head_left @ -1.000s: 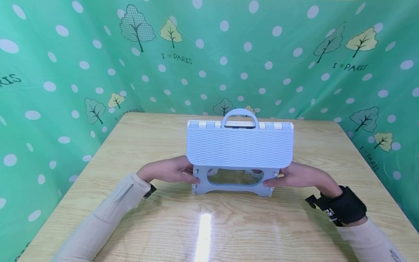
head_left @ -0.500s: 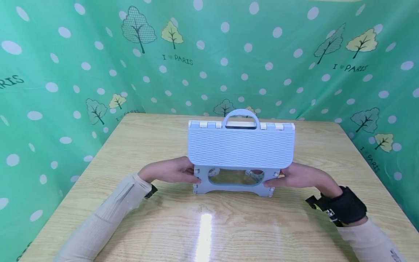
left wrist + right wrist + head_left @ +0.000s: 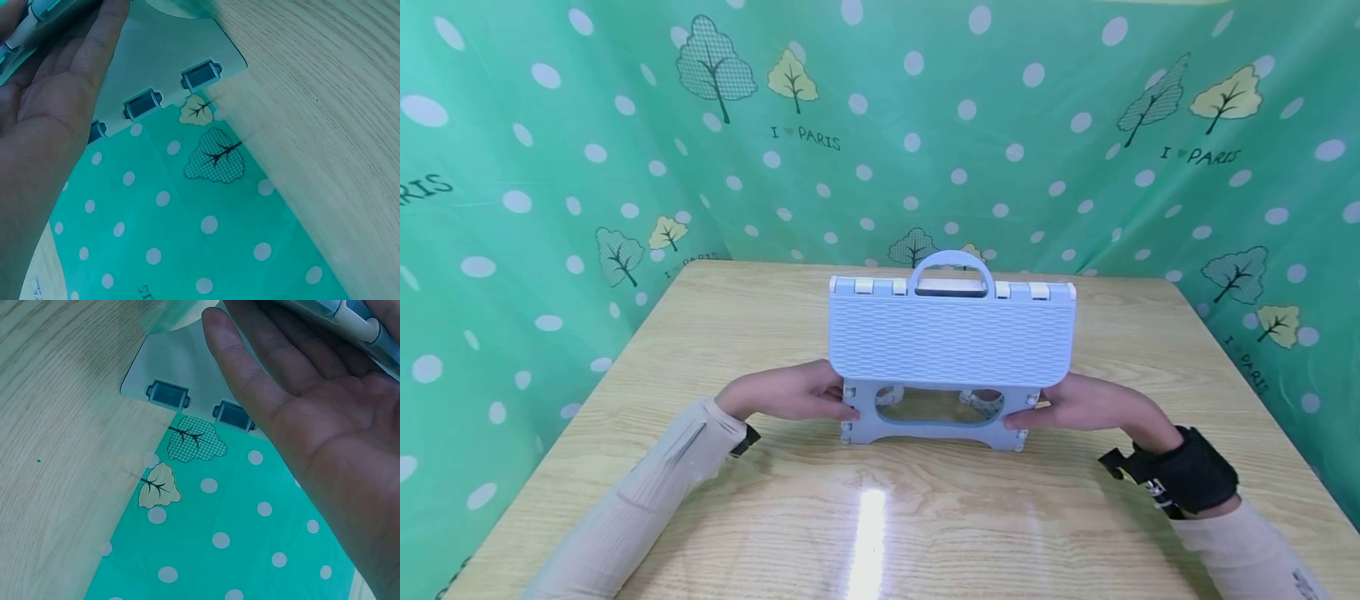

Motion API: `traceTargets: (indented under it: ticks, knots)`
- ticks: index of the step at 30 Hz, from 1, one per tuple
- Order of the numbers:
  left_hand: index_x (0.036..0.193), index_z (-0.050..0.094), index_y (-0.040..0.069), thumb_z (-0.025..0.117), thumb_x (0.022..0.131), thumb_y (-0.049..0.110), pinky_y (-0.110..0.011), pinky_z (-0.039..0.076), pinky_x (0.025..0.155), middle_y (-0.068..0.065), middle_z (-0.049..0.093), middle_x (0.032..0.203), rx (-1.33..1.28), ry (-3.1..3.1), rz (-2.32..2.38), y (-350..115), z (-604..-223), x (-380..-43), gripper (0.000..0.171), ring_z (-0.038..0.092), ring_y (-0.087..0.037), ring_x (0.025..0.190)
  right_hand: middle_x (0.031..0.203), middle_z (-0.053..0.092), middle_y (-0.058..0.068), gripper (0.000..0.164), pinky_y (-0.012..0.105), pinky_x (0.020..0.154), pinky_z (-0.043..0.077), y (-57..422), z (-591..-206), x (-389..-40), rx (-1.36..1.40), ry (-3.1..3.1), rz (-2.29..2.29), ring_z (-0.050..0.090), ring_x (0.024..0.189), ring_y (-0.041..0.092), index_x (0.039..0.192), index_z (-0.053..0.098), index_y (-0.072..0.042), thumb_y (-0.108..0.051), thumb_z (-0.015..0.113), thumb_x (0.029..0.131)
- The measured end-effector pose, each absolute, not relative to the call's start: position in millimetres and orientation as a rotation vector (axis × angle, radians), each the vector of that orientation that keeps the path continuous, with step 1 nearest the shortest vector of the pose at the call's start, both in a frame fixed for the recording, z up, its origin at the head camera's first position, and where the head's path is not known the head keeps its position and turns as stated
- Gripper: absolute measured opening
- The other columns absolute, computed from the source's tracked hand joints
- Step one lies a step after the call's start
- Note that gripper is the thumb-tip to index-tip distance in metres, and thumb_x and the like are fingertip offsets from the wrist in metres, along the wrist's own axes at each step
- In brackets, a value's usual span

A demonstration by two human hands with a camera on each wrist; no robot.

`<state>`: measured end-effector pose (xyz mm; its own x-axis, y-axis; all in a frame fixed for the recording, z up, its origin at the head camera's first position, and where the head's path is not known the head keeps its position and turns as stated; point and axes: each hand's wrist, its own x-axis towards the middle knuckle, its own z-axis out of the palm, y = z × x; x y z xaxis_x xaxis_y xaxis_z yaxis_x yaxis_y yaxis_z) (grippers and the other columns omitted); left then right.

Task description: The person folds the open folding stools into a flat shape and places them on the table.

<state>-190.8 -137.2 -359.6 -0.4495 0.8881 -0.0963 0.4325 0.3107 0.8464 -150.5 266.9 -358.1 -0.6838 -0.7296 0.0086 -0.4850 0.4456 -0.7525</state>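
Note:
A light blue folding stool (image 3: pixel 951 337) stands on the wooden table, partly folded, its woven-textured half-seat sloping down at the front and an arched handle (image 3: pixel 951 257) at the top. My left hand (image 3: pixel 793 392) holds the left edge of its front leg panel (image 3: pixel 936 429), thumb on the front face. On the opposite edge my right hand (image 3: pixel 1086 400) grips in the same way. Both hands' other fingers are hidden behind the panel in the head view. The wrist views show the left palm (image 3: pixel 69 100) and right palm (image 3: pixel 331 419) beside the hinged legs.
The wood-grain table (image 3: pixel 760 517) carries a bright light reflection near its front. A green curtain (image 3: pixel 880 167) with dots and trees hangs behind and along both sides. A black strap (image 3: pixel 1187 471) circles the right wrist.

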Motion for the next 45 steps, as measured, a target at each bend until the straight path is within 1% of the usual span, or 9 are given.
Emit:
traceTargets:
  ticks: [6, 12, 16, 20, 25, 31, 37, 45]
  knots:
    - [0.156, 0.023, 0.008, 0.063, 0.098, 0.01, -0.033, 0.056, 0.091, -0.014, 0.055, 0.139, 1.179, 2.018, 1.041, -137.3, -358.8, -190.5, 0.07, 0.061, -0.017, 0.114, 0.151, 0.03, 0.011, 0.085, 0.029, 0.094, 0.047, 266.6, -358.3, -150.4, -1.042, 2.391, -1.088, 0.041, 0.125, 0.013, 0.156, 0.018, -0.023, -0.022, 0.074, 0.092]
    - [0.157, 0.022, 0.012, 0.063, 0.098, 0.011, -0.033, 0.056, 0.091, -0.011, 0.056, 0.139, 1.171, 2.034, 1.024, -137.3, -357.7, -190.0, 0.071, 0.061, -0.016, 0.113, 0.152, 0.029, 0.01, 0.085, 0.029, 0.093, 0.047, 266.5, -358.3, -150.7, -1.06, 2.398, -1.077, 0.042, 0.124, 0.014, 0.157, 0.018, -0.024, -0.022, 0.073, 0.092]
    - [0.156, 0.023, 0.01, 0.062, 0.098, 0.01, -0.033, 0.055, 0.092, -0.012, 0.055, 0.139, 1.177, 2.031, 1.027, -137.2, -358.0, -190.4, 0.07, 0.061, -0.016, 0.115, 0.153, 0.028, 0.011, 0.086, 0.029, 0.093, 0.047, 266.3, -357.9, -150.4, -1.051, 2.396, -1.074, 0.042, 0.125, 0.015, 0.157, 0.016, -0.024, -0.022, 0.073, 0.093]
    - [0.156, 0.022, 0.009, 0.062, 0.098, 0.01, -0.033, 0.055, 0.093, -0.013, 0.054, 0.141, 1.185, 2.026, 1.031, -137.5, -359.3, -191.1, 0.071, 0.06, -0.017, 0.118, 0.152, 0.029, 0.012, 0.086, 0.03, 0.093, 0.048, 265.9, -357.5, -150.0, -1.04, 2.39, -1.078, 0.042, 0.125, 0.016, 0.157, 0.016, -0.023, -0.022, 0.072, 0.093]
    - [0.156, 0.022, 0.011, 0.062, 0.098, 0.009, -0.033, 0.055, 0.093, -0.012, 0.054, 0.141, 1.18, 2.036, 1.021, -137.7, -360.0, -191.3, 0.07, 0.06, -0.016, 0.117, 0.151, 0.03, 0.013, 0.084, 0.03, 0.092, 0.048, 265.2, -357.0, -149.4, -1.03, 2.383, -1.084, 0.043, 0.124, 0.016, 0.157, 0.017, -0.022, -0.022, 0.072, 0.093]
    - [0.156, 0.022, 0.011, 0.062, 0.098, 0.009, -0.033, 0.055, 0.092, -0.011, 0.055, 0.14, 1.192, 2.045, 1.013, -137.7, -360.1, -191.5, 0.07, 0.06, -0.016, 0.115, 0.152, 0.028, 0.013, 0.085, 0.03, 0.093, 0.048, 264.1, -356.3, -149.4, -1.039, 2.387, -1.086, 0.042, 0.123, 0.016, 0.157, 0.016, -0.019, -0.02, 0.073, 0.093]
    - [0.154, 0.025, 0.011, 0.061, 0.098, 0.009, -0.033, 0.055, 0.093, -0.01, 0.055, 0.139, 1.192, 2.045, 1.01, -137.7, -360.3, -191.9, 0.067, 0.06, -0.016, 0.115, 0.153, 0.028, 0.013, 0.087, 0.031, 0.093, 0.048, 263.5, -356.0, -149.1, -1.025, 2.386, -1.083, 0.042, 0.124, 0.019, 0.157, 0.015, -0.018, -0.022, 0.073, 0.093]
    - [0.153, 0.028, 0.012, 0.061, 0.099, 0.009, -0.033, 0.055, 0.091, -0.008, 0.055, 0.137, 1.197, 2.044, 1.008, -137.4, -359.7, -192.5, 0.064, 0.06, -0.016, 0.112, 0.151, 0.031, 0.013, 0.085, 0.032, 0.093, 0.049, 263.6, -357.2, -149.7, -1.033, 2.376, -1.079, 0.044, 0.124, 0.021, 0.157, 0.015, -0.019, -0.021, 0.072, 0.093]
